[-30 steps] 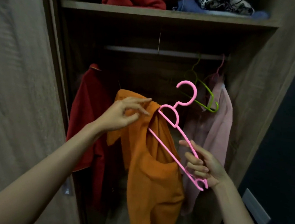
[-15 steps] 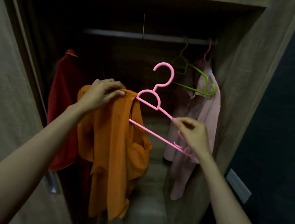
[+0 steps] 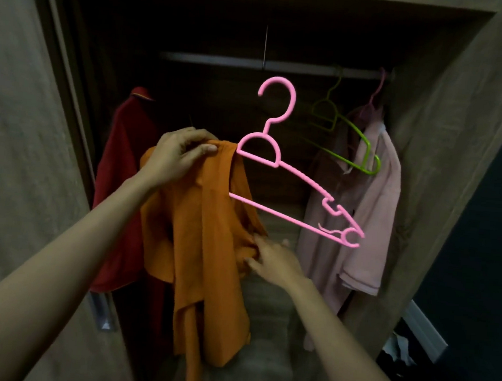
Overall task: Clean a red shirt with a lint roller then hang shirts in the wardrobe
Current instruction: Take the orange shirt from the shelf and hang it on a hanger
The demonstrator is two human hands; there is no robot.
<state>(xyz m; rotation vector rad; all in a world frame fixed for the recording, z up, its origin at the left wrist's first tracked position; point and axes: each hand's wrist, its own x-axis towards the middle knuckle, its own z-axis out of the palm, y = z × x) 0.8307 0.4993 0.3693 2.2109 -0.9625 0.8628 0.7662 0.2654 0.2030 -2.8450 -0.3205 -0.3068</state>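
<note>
An orange shirt (image 3: 206, 247) hangs half on a pink hanger (image 3: 290, 175) in front of the open wardrobe. My left hand (image 3: 177, 157) grips the shirt's top where the hanger's left arm goes inside it. The hanger's right arm sticks out bare to the right. My right hand (image 3: 274, 261) is lower down, fingers spread and touching the shirt's right edge. A red shirt (image 3: 121, 180) hangs at the back left of the wardrobe.
A pale pink shirt (image 3: 364, 223) hangs at the right on the rail (image 3: 224, 60), with an empty green hanger (image 3: 347, 137) beside it. Wooden wardrobe walls (image 3: 445, 145) close in both sides. A white wall outlet (image 3: 426, 330) sits low right.
My right hand let go of the pink hanger's right end and dropped to the orange shirt's edge. The view tilted down; the top shelf is out of sight.
</note>
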